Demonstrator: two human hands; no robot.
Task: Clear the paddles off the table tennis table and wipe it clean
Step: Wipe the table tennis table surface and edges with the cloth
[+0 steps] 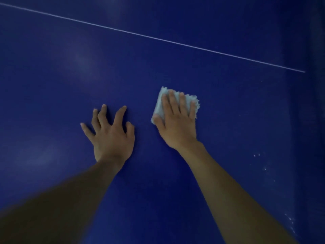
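Right hand [177,124] presses a folded cloth [177,101] flat on the blue table [193,173], fingers straight, apparently to wipe. Left hand [110,134] rests spread, fingers splayed, likely bracing. No paddles in view.

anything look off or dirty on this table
Only a scatter of small white specks on the blue table, off to the right of the right hand pressing the cloth flat. They may be unwiped residue. Nothing else stands out.
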